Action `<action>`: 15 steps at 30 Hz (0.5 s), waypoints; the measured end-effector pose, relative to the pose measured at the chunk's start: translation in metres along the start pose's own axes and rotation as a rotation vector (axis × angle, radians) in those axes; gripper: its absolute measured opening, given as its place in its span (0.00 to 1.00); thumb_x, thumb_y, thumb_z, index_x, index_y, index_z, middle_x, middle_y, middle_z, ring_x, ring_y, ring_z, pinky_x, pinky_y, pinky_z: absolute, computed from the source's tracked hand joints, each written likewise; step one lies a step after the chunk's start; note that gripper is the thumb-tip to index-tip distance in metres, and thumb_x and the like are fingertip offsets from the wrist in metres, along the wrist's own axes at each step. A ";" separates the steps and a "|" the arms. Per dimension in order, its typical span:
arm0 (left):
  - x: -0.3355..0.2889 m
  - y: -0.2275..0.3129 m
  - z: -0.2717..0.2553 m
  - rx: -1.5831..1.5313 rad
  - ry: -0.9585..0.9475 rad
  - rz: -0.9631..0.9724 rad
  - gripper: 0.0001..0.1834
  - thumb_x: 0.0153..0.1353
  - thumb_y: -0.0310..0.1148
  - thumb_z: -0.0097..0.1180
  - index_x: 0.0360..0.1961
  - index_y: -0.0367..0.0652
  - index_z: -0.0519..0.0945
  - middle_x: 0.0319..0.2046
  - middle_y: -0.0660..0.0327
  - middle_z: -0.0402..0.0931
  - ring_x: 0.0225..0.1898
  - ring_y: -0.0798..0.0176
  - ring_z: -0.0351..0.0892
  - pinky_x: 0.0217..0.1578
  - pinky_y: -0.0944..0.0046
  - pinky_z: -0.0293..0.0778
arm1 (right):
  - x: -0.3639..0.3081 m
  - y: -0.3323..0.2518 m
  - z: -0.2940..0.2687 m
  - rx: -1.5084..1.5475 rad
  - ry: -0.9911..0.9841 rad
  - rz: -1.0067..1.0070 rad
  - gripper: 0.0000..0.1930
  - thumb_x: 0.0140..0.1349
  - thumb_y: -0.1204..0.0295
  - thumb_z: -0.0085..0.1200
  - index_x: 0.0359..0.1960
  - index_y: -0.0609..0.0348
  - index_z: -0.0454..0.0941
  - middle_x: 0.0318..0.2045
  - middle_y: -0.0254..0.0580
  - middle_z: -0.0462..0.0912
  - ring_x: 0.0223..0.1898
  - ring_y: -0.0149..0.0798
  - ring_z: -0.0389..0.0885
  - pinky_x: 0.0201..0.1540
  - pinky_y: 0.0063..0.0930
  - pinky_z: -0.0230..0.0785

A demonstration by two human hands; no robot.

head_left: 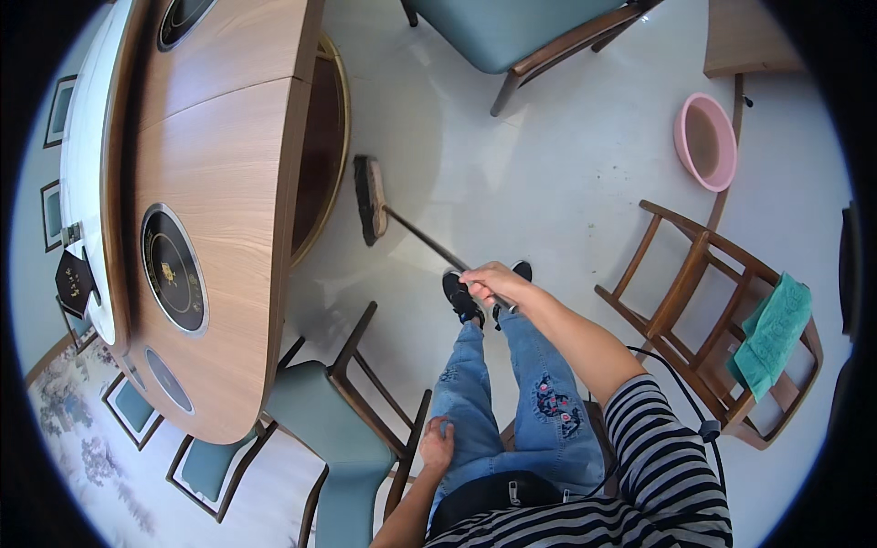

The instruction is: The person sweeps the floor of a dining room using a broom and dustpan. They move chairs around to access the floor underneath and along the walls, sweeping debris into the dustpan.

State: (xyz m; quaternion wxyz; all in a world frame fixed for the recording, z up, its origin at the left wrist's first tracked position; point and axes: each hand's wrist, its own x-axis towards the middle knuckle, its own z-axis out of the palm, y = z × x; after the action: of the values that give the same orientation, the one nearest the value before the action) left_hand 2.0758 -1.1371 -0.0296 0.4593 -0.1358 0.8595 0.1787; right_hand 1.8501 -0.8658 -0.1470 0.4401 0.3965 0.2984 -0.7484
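My right hand [495, 281] is wrapped round the upper end of a dark broom handle [425, 239], in front of my legs. The handle slants away to the far left, down to the broom head [370, 201], whose dark bristles and pale top show on the floor close to the round table base [340, 146]. My left hand [437, 445] hangs loose against my left thigh, holding nothing; its fingers are slightly bent and partly hidden.
A large wooden table [219, 164] with inset round black plates fills the left. Padded chairs [315, 406] stand near it, and another chair [502, 36] stands far ahead. To the right are a pink basin [728, 146] and a tipped wooden chair [685, 283] with a green cloth [772, 333].
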 end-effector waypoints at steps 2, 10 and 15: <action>-0.001 0.011 -0.005 0.011 0.003 0.018 0.14 0.54 0.39 0.47 0.41 0.49 0.70 0.40 0.54 0.70 0.40 0.49 0.71 0.40 0.54 0.67 | -0.031 0.000 -0.022 0.074 -0.018 -0.021 0.08 0.57 0.67 0.48 0.28 0.60 0.72 0.13 0.25 0.63 0.11 0.18 0.56 0.12 0.14 0.49; 0.002 0.032 -0.013 0.025 0.005 0.142 0.13 0.55 0.38 0.46 0.41 0.46 0.70 0.39 0.52 0.71 0.39 0.46 0.71 0.38 0.53 0.67 | -0.222 0.049 -0.150 0.274 0.307 -0.099 0.09 0.57 0.68 0.47 0.28 0.58 0.63 0.14 0.26 0.60 0.10 0.19 0.53 0.10 0.15 0.47; 0.004 0.062 -0.026 0.074 0.024 0.142 0.14 0.55 0.38 0.46 0.42 0.46 0.71 0.40 0.52 0.71 0.40 0.47 0.71 0.41 0.54 0.66 | -0.273 0.071 -0.129 0.084 0.568 -0.120 0.11 0.57 0.65 0.48 0.30 0.58 0.63 0.12 0.28 0.60 0.09 0.22 0.55 0.08 0.17 0.51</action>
State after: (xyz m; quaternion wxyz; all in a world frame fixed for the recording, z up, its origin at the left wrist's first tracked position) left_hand 2.0296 -1.0931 -0.0081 0.4399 -0.0596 0.8783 0.1775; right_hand 2.0375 -0.6787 0.0139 0.2770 0.5897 0.4016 -0.6437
